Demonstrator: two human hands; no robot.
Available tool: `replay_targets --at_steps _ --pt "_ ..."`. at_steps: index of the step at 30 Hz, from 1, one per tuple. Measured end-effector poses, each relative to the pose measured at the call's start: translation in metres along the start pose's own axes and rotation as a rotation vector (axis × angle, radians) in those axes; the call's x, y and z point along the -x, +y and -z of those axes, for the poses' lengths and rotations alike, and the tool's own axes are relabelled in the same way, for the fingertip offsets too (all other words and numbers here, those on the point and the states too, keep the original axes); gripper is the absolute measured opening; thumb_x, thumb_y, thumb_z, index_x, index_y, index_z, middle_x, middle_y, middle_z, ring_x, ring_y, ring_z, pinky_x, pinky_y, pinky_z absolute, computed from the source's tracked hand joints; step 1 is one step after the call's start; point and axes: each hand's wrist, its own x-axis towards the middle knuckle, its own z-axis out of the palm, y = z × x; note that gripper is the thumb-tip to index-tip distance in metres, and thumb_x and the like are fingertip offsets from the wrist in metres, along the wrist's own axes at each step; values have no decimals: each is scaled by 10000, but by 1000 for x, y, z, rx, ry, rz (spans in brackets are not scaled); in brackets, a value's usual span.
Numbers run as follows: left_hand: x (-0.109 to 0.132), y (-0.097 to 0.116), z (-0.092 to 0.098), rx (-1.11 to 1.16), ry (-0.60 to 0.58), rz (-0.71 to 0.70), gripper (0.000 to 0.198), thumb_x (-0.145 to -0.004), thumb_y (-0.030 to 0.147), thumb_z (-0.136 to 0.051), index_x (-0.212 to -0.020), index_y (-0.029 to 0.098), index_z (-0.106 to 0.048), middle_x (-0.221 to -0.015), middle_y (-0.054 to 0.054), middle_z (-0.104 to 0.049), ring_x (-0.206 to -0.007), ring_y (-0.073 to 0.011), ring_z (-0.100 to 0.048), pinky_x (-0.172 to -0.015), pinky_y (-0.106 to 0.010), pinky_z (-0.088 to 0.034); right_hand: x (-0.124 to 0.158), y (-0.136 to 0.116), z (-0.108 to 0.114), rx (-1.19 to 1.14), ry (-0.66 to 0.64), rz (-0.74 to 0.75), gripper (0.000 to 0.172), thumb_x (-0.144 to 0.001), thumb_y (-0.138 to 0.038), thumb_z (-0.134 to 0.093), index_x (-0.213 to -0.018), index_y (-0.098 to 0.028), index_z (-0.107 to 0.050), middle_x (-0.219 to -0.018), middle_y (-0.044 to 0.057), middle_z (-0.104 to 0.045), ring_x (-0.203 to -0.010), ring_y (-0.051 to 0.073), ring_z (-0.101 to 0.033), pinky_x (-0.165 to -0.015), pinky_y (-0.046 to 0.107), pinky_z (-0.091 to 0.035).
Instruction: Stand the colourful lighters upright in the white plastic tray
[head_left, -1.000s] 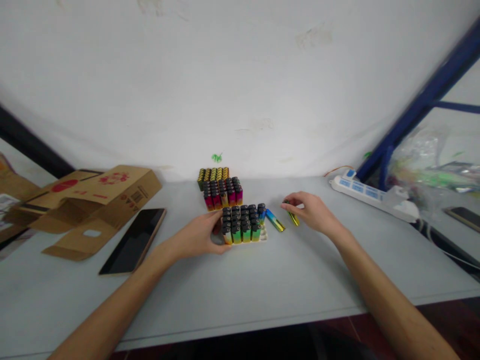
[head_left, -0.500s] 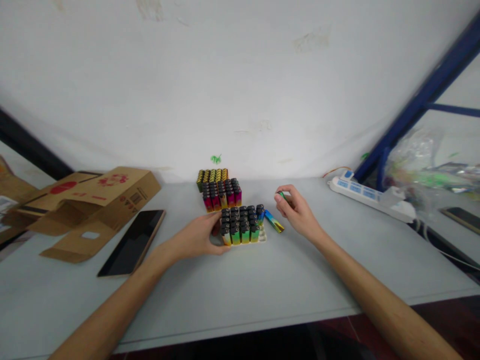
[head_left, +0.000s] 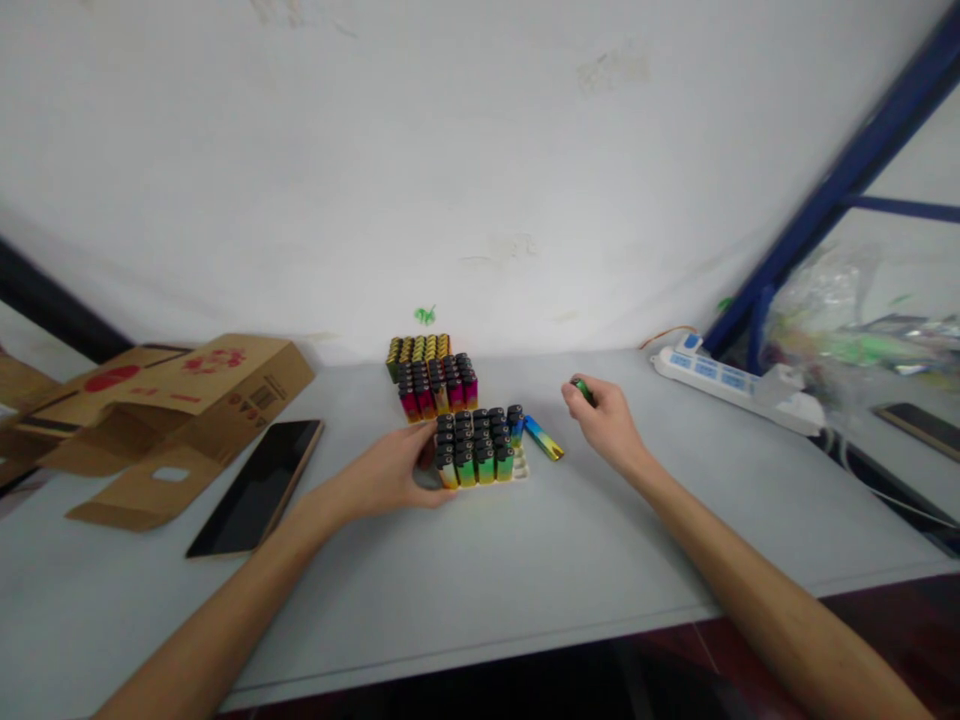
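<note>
My left hand (head_left: 390,472) grips the left side of a white tray (head_left: 522,470), thumb at its front corner and fingers behind. Rows of upright black-topped lighters (head_left: 474,448) with green, yellow and white bodies fill most of this tray, and bare slots show at its right end. One blue lighter (head_left: 516,426) stands at the back right. Off to the right, above the table, my right hand (head_left: 611,425) is closed around a green lighter (head_left: 583,389), mostly hidden by the fingers. Between hand and tray lies a shiny blue-and-yellow, lighter-sized piece (head_left: 543,438) with a notched end.
Behind the tray stand pink lighters (head_left: 439,388) and yellow-topped ones (head_left: 418,350) near the wall. To the left are a dark tablet (head_left: 256,488) and an opened cardboard box (head_left: 225,385). A white power strip (head_left: 739,388) lies at the right, by a blue frame (head_left: 817,210).
My right hand has moved slightly right, away from the tray, and turned with the green lighter in it. My left hand keeps its hold on the tray. The view has shifted a little.
</note>
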Motion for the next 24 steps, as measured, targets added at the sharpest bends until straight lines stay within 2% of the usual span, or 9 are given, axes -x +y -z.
replay_targets --at_steps 4,8,10,12,15,17,19,22,24 --pt "-1 0 0 -1 0 0 467 -747 514 -781 -1035 205 -581 -1016 -75 -725 -861 -268 -684 -743 -332 -519 0 2 -1 -15 4 25 382 -916 -467 -512 -624 -239 -420 -586 -49 -368 -575 128 -371 -580 295 -286" --pt "0 0 0 18 0 -9 475 -755 498 -774 -1075 200 -589 -1054 -85 -732 -898 -277 -697 -758 -332 -523 0 4 -2 -70 -10 35 473 -987 -605 -544 -701 -233 -478 -605 -51 -401 -584 130 -389 -559 279 -318" --pt "0 1 1 18 -5 -6 473 -757 496 -773 -1073 196 -589 -1050 -88 -730 -899 -280 -697 -760 -333 -525 0 4 -3 -140 -75 36 455 -1001 -653 -535 -852 -225 -579 -648 -46 -457 -593 134 -433 -556 270 -370" --pt "0 2 2 17 -8 -3 464 -756 499 -774 -1054 195 -590 -1026 -85 -726 -878 -277 -692 -752 -333 -526 1 4 -3 -228 -166 52 459 -1021 -652 -512 -1088 -216 -639 -749 -22 -548 -644 142 -522 -608 276 -466" --pt "0 3 3 16 -8 1 467 -752 497 -779 -1054 194 -591 -1005 -81 -721 -850 -270 -683 -738 -331 -526 1 3 -4 -307 -268 97 473 -1021 -608 -555 -1274 -224 -662 -1044 66 -648 -886 182 -665 -802 333 -592" --pt "0 3 3 14 -8 3 470 -752 495 -780 -1057 193 -590 -1012 -83 -720 -855 -269 -682 -740 -329 -526 2 2 -3 -288 -289 121 436 -1001 -571 -613 -1259 -235 -716 -1169 106 -643 -1059 224 -670 -881 365 -610" --pt "0 2 2 15 -6 2 469 -752 495 -779 -1057 194 -589 -1014 -80 -720 -851 -263 -679 -743 -327 -525 2 0 -1 -259 -316 121 385 -976 -531 -667 -1203 -235 -764 -1173 115 -656 -1104 242 -662 -877 368 -612" --pt "0 1 1 21 -2 -1 474 -752 499 -776 -1069 199 -593 -999 -69 -721 -821 -249 -668 -730 -322 -520 2 -3 2 -255 -379 105 327 -915 -501 -751 -1054 -208 -795 -1096 99 -709 -974 219 -684 -833 357 -601" --pt "0 1 0 23 -3 -2 491 -751 496 -777 -1099 199 -596 -1018 -71 -726 -833 -249 -674 -733 -318 -519 3 -3 1 -269 -408 80 338 -864 -500 -803 -994 -189 -780 -970 72 -730 -825 184 -671 -762 337 -588"
